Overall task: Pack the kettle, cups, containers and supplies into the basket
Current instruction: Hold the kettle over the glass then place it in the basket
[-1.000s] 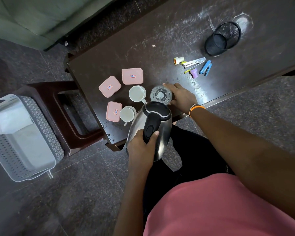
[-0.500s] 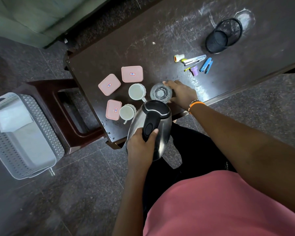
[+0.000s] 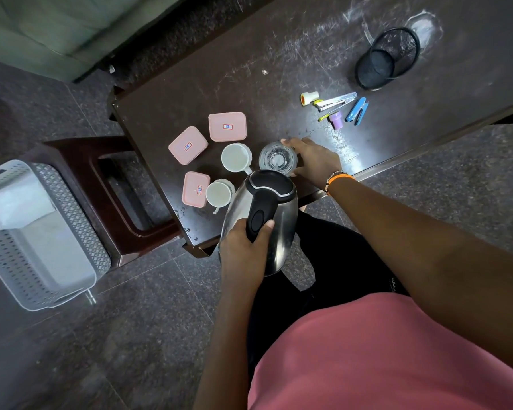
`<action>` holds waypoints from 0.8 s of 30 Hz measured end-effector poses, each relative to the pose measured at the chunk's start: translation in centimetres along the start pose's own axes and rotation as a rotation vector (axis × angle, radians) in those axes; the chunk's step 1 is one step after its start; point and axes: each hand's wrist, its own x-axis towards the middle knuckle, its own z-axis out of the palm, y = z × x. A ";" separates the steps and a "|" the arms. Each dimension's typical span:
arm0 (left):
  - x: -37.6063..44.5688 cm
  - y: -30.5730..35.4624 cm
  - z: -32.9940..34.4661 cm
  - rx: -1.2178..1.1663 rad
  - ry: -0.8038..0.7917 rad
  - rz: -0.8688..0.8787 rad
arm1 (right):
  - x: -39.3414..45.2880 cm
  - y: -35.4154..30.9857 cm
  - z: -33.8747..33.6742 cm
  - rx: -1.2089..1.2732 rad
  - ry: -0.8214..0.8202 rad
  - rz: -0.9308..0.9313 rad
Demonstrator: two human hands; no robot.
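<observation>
My left hand [image 3: 243, 247] grips the black handle of a steel kettle [image 3: 279, 226], held off the table's near edge. My right hand [image 3: 314, 161] curls round a clear glass [image 3: 277, 158] standing on the dark table [image 3: 249, 84]. Two white cups [image 3: 236, 157] [image 3: 219, 193] sit left of the glass. Three pink lidded containers [image 3: 227, 126] [image 3: 187, 145] [image 3: 195, 189] lie around the cups. A grey perforated basket [image 3: 71, 232] stands on the floor at the left, with white cloth or paper inside.
A brown stool [image 3: 125, 184] stands between the basket and the table. Small supplies lie at the right: a blue stapler [image 3: 357, 110], a metal tool [image 3: 335, 101], a purple cap [image 3: 336, 119], a small white roll [image 3: 308, 98]. A black mesh cup [image 3: 388, 57] lies tipped further back.
The kettle in my left hand has barely shifted. My right hand stays on the glass. The view has tilted slightly.
</observation>
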 end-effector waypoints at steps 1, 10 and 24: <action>0.0 0.0 0.0 -0.002 -0.002 -0.001 | 0.0 0.0 0.0 0.003 0.002 -0.001; -0.1 -0.1 0.0 0.015 0.003 -0.004 | -0.1 0.0 0.1 0.010 0.008 -0.004; -0.1 -0.3 0.1 0.021 0.005 0.002 | -0.1 0.0 0.1 -0.003 0.006 0.002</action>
